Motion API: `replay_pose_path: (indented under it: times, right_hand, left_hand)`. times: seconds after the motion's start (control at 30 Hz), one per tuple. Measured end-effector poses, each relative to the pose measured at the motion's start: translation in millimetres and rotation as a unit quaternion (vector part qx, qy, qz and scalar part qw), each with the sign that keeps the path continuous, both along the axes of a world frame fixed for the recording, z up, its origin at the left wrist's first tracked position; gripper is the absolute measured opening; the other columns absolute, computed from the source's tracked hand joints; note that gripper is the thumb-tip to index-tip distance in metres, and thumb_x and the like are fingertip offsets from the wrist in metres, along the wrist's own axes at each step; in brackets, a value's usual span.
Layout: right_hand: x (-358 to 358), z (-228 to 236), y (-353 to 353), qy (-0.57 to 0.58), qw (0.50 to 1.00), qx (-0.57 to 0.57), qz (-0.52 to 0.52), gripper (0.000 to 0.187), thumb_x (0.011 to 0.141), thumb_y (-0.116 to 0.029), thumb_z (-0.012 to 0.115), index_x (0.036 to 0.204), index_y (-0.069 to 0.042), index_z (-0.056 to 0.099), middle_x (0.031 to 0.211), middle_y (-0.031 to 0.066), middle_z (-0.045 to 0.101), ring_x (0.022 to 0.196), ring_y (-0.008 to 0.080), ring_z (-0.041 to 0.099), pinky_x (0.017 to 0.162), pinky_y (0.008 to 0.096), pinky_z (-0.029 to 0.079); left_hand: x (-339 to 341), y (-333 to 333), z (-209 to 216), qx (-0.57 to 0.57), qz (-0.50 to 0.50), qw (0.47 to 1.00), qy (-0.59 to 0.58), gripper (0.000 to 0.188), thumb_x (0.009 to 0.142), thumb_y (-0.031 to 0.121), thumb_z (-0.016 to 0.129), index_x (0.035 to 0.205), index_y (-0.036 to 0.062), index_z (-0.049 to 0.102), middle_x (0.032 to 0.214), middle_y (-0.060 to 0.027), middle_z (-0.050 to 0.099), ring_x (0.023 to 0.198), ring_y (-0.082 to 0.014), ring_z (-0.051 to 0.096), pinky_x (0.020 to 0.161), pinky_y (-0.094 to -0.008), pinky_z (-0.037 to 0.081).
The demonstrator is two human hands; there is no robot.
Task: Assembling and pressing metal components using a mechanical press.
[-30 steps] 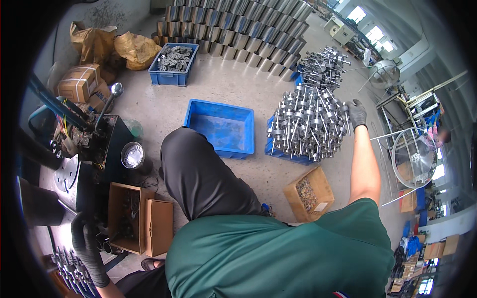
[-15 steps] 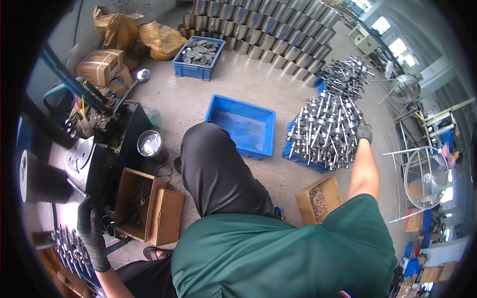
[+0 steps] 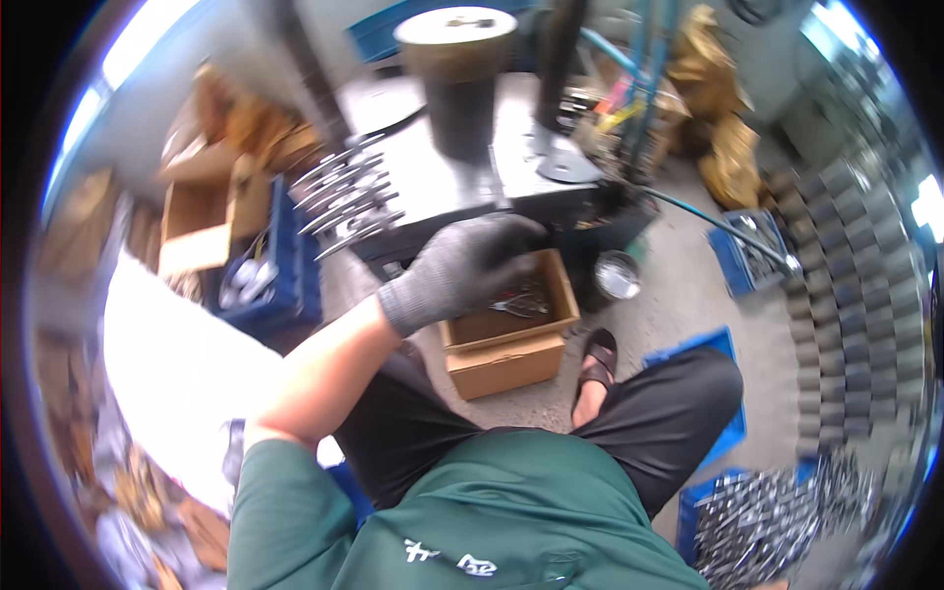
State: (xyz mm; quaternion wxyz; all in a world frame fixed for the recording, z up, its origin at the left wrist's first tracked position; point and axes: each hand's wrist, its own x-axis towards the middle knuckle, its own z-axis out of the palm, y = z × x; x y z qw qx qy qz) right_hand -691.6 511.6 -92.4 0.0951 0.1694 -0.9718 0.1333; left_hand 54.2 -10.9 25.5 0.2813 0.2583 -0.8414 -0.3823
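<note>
My left hand [image 3: 462, 267], in a grey knitted glove with dark fingers, reaches across in front of a press's metal worktable [image 3: 433, 182]. Motion smears its fingers, so I cannot make out whether they hold anything. Beside it, at the table's left end, several metal shafts [image 3: 352, 195] lie side by side. A thick dark cylinder with a pale round top [image 3: 455, 27] stands at the middle of the table. Below the hand is an open cardboard box [image 3: 508, 376] with pliers-like tools [image 3: 521, 303] inside. My right hand is out of view.
A metal can [image 3: 618, 275] stands right of the cardboard box. At lower right, a blue crate [image 3: 688, 511] holds shafts, partly out of view. Another blue crate [image 3: 723, 344] sits behind my knee. Stacked metal cylinders [image 3: 855, 295] line the far right. A blue bin [image 3: 295, 265] stands left.
My view has swung left from the crates to the press. My left hand now shows in front of the worktable. My right hand, earlier on the shaft pile, has left the view.
</note>
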Motion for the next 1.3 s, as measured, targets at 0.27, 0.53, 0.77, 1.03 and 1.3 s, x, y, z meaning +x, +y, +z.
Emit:
replay_pose_path:
  times: [0.27,0.53,0.77,1.03,1.3]
  right_hand:
    - [-64,144,-63,0.009,0.99,-0.038,0.136,0.053,0.103,-0.043,0.052,0.13,0.0,0.066,0.128,0.0233,0.069,0.122,0.0352,0.063,0.105,0.0443,0.047]
    - [198,109,-376,-0.119,0.837,0.193,0.498,0.039,0.094,-0.019,0.066,0.128,-0.001,0.065,0.12,0.021,0.07,0.111,0.0333,0.069,0.096,0.0398,0.053]
    - [481,34,-526,-0.094,0.544,0.264,0.791,0.04,0.09,-0.026,0.07,0.123,-0.003,0.068,0.116,0.0203,0.069,0.11,0.0394,0.066,0.096,0.0464,0.053]
    - [561,-141,-552,-0.121,0.369,0.48,0.787,0.057,0.098,-0.047,0.059,0.137,-0.005,0.062,0.133,0.0269,0.063,0.12,0.0437,0.062,0.105,0.0484,0.048]
    - [563,-237,-575,-0.06,0.461,0.404,0.788,0.069,0.103,-0.053,0.042,0.161,-0.016,0.033,0.159,0.0259,0.041,0.146,0.0447,0.041,0.121,0.0529,0.032]
  left_hand:
    - [38,0,13,0.033,0.05,0.998,-0.033,0.038,0.097,0.016,0.071,0.132,0.0034,0.063,0.103,-0.0105,0.074,0.096,-0.0167,0.071,0.088,-0.0354,0.059]
    - [79,-78,-15,-0.269,0.3,0.915,0.012,0.033,0.091,0.023,0.076,0.121,0.0086,0.07,0.11,-0.0155,0.07,0.105,-0.0327,0.07,0.096,-0.0426,0.056]
    - [107,-119,-46,-0.317,0.486,0.789,-0.201,0.048,0.092,0.048,0.068,0.128,0.0156,0.071,0.131,-0.0113,0.066,0.127,-0.031,0.058,0.109,-0.0495,0.043]
    - [101,-109,-23,-0.218,0.421,0.85,-0.231,0.041,0.098,0.037,0.062,0.114,0.0005,0.071,0.119,-0.0227,0.067,0.117,-0.034,0.061,0.104,-0.0454,0.047]
    - [101,-100,-16,-0.248,0.426,0.833,-0.252,0.038,0.098,0.035,0.062,0.108,-0.0002,0.072,0.112,-0.02,0.069,0.107,-0.0302,0.064,0.095,-0.0442,0.051]
